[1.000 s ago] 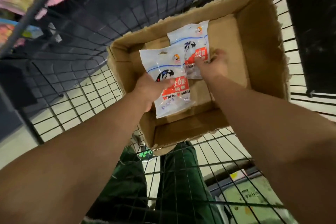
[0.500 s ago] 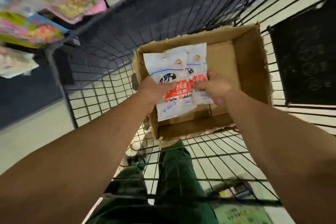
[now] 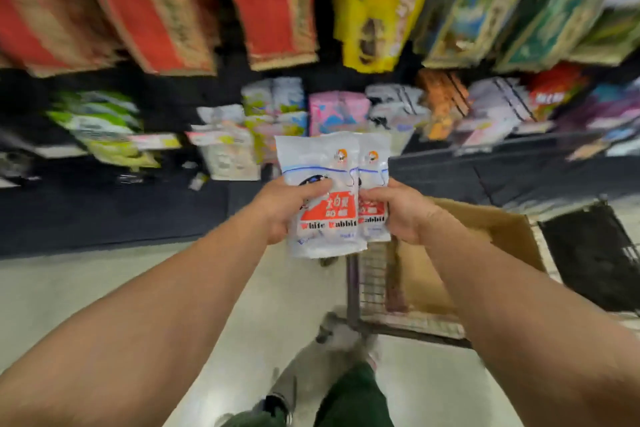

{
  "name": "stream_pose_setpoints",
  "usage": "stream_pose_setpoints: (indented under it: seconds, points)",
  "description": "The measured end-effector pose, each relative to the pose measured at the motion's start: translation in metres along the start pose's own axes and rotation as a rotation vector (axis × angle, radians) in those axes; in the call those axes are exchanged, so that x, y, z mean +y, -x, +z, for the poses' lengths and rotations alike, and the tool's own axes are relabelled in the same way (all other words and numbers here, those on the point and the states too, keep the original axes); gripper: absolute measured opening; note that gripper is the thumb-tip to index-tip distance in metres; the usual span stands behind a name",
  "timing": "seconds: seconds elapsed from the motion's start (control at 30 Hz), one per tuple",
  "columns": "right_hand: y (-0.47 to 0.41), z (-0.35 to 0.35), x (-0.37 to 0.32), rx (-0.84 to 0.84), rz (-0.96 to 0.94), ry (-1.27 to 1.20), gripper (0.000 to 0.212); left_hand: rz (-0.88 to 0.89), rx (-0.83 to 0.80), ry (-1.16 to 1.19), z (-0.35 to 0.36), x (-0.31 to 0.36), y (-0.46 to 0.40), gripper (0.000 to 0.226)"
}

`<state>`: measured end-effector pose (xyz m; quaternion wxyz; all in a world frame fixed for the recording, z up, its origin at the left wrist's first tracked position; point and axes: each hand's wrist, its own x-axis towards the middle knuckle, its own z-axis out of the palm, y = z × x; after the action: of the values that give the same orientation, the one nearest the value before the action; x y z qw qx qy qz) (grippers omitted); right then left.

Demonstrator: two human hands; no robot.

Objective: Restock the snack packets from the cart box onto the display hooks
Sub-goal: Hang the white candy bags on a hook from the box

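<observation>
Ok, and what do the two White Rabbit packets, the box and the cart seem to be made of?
White Rabbit packets: likely thin glossy plastic film; crinkled, sheeny, partly translucent white. One in each hand, left hand and right hand.
Box: corrugated cardboard, matte brown, with an uneven edge.
Cart: apparently metal wire mesh on a tubular frame; finish blurred.

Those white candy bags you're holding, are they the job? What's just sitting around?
For the job:
front white packet, in the left hand
back white packet, in the right hand
cardboard box in the wire cart

Just around:
red packets hanging above
pink packet
black mat
</observation>
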<state>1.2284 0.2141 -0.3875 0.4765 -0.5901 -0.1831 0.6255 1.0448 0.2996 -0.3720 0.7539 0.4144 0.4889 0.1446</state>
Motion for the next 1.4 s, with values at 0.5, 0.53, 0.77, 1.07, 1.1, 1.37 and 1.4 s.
stream_pose_setpoints:
  seconds: [0.5,0.53,0.77,1.07,1.1,1.37,1.4]
  points:
    - [-0.009,0.500,-0.018,-0.314,-0.289,0.312,0.023,0.307,0.540,0.306,-0.390,0.016,0.252,0.028]
    - [-0.013,0.522,-0.015,-0.351,-0.295,0.308,0.019,0.322,0.568,0.340,-0.407,0.014,0.259,0.029]
    - [-0.061,0.653,-0.001,-0.471,-0.287,0.356,0.020,0.363,0.706,0.431,-0.521,0.012,0.271,0.033]
    - [-0.165,0.804,-0.040,-0.716,-0.190,0.415,0.017,0.347,0.814,0.521,-0.675,0.083,0.245,0.042]
    - [-0.176,0.820,-0.045,-0.743,-0.192,0.430,0.018,0.360,0.821,0.534,-0.690,0.092,0.244,0.042]
    - [-0.218,0.924,-0.052,-0.677,-0.274,0.449,0.009,0.380,0.888,0.551,-0.792,0.136,0.236,0.031]
    - [-0.225,0.935,-0.052,-0.657,-0.290,0.448,0.009,0.386,0.888,0.555,-0.805,0.140,0.234,0.029]
